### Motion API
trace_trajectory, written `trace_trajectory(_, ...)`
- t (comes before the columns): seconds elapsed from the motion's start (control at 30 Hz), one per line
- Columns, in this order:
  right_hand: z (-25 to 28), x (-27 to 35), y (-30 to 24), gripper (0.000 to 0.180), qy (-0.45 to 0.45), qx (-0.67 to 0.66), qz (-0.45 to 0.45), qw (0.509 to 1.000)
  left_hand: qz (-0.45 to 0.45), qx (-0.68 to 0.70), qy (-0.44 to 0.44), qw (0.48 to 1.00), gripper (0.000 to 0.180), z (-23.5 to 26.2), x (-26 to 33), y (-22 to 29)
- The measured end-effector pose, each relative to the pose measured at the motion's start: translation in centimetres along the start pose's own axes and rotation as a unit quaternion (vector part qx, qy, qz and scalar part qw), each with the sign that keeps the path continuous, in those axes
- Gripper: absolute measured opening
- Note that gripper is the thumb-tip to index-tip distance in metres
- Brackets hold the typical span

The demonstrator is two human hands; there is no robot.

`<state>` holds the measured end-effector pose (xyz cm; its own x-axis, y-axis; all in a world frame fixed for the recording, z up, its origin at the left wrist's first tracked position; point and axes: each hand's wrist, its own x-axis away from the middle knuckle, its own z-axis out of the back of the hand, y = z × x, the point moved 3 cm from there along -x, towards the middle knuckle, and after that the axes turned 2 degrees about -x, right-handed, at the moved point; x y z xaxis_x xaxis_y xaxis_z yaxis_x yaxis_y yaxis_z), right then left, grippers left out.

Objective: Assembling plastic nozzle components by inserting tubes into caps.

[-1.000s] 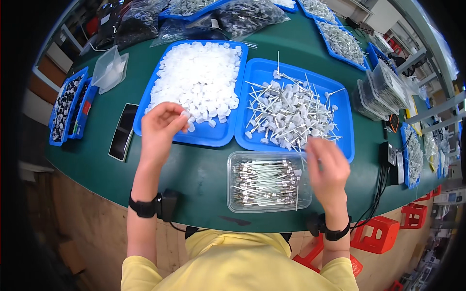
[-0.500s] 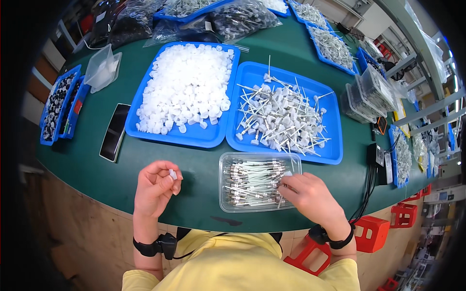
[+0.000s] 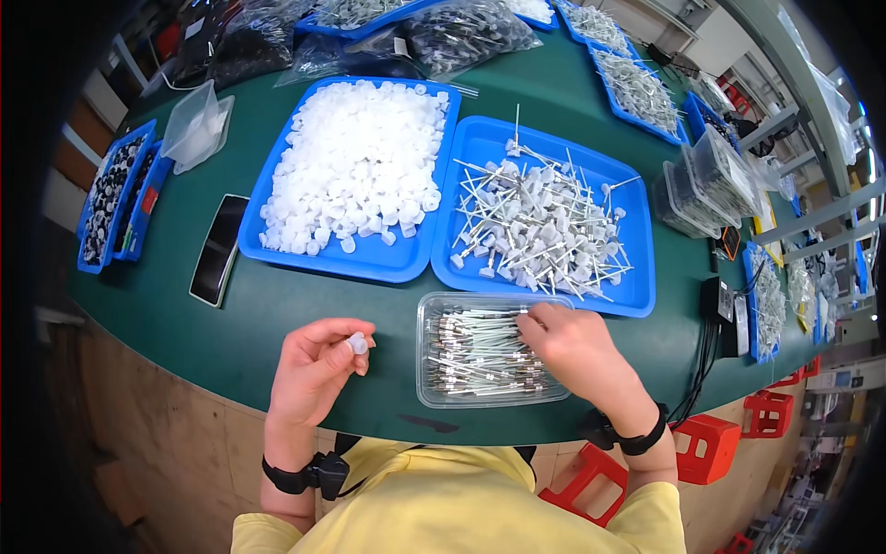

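Between the thumb and fingers of my left hand (image 3: 317, 365) is a small white plastic cap (image 3: 357, 343), held over the table to the left of a clear plastic box (image 3: 426, 392). Thin pale rods with metal ends (image 3: 484, 343) fill that box, lying mostly crosswise. My right hand (image 3: 572, 349) reaches over the box's right side, its fingers pinched down at the rods. What those fingers hold is hidden. Behind stand a blue tray (image 3: 397, 268) heaped with white caps and another blue tray (image 3: 637, 294) of rods fitted with white caps.
A phone (image 3: 219, 251) lies left of the cap tray. Small blue bins (image 3: 138, 242) of dark parts and a clear container (image 3: 196, 134) stand at far left. Stacked clear boxes (image 3: 706, 189) and black cables (image 3: 703, 355) are at right. Filled plastic bags (image 3: 471, 37) lie at the back.
My left hand has moved right, toward the box, with the cap. My right hand has shifted up and left over the rods; the white piece seen at its fingertips no longer shows.
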<state>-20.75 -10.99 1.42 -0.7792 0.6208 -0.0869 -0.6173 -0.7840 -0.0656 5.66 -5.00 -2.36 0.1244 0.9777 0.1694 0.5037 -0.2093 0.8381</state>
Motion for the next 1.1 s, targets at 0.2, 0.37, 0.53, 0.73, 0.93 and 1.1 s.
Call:
trace_trajectory(0.2,-0.8,-0.5,-1.6,0.026,-0.028,0.031,0.032,0.999,0.023,0.031,-0.003,0.999,0.028,-1.3,0.4,0.2)
trace_trajectory(0.37,1.2,-0.5,-2.2,0.034,-0.017,0.057,0.005,0.998,0.04,0.145,-0.08,0.985,0.029,-2.5,0.8,-0.1)
trace_trajectory(0.53,3.5,-0.3,-2.0,0.023,0.056,-0.026,-0.028,0.998,0.028,0.171,-0.142,0.975,0.028,-3.7,1.5,0.1)
trace_trajectory(0.73,4.8,0.2,-2.9,0.017,0.178,-0.572,-0.154,0.785,0.02,0.164,-0.152,0.974,0.025,-4.7,1.6,0.3)
trace_trajectory(0.93,4.6,-0.5,-6.6,0.021,0.252,-0.773,-0.084,0.576,0.053,0.121,-0.168,0.977,0.026,-6.0,1.6,0.4)
trace_trajectory(1.1,4.4,0.1,-7.8,0.017,0.27,-0.713,-0.1,0.64,0.051,0.162,-0.181,0.969,0.027,-6.9,2.0,0.5)
